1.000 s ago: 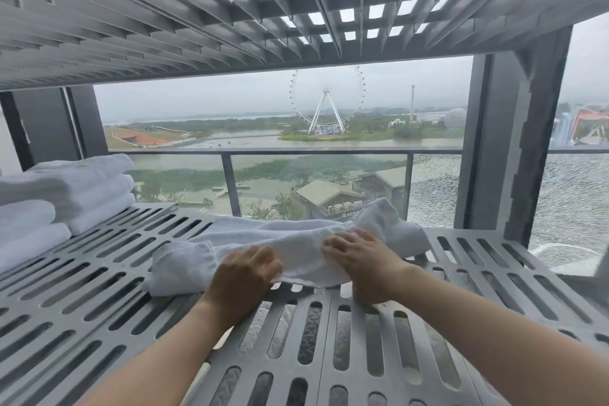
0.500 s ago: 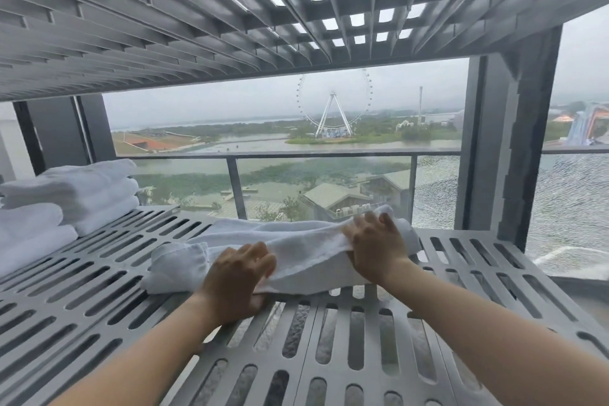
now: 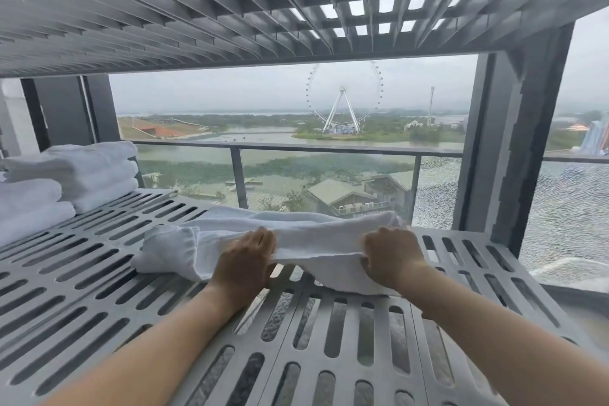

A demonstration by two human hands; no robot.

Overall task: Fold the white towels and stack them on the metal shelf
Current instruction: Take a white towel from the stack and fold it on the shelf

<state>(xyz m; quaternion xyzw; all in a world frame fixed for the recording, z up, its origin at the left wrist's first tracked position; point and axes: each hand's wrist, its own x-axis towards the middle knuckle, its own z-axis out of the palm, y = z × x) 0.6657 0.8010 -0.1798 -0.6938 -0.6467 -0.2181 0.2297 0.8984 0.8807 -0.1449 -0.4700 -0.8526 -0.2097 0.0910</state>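
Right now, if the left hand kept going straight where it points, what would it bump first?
The left hand points forward, away from the person, and grips the white towel, so it would push into more towel first. Behind that looks like the glass railing, though depth is hard to judge.

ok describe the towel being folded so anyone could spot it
Start at the slotted metal shelf before the window. In its middle lies a white towel, its near edge held by the left hand and right hand. Unlike the folded stacks at the left, it is loose and rumpled.

Towel stack, cropped at left
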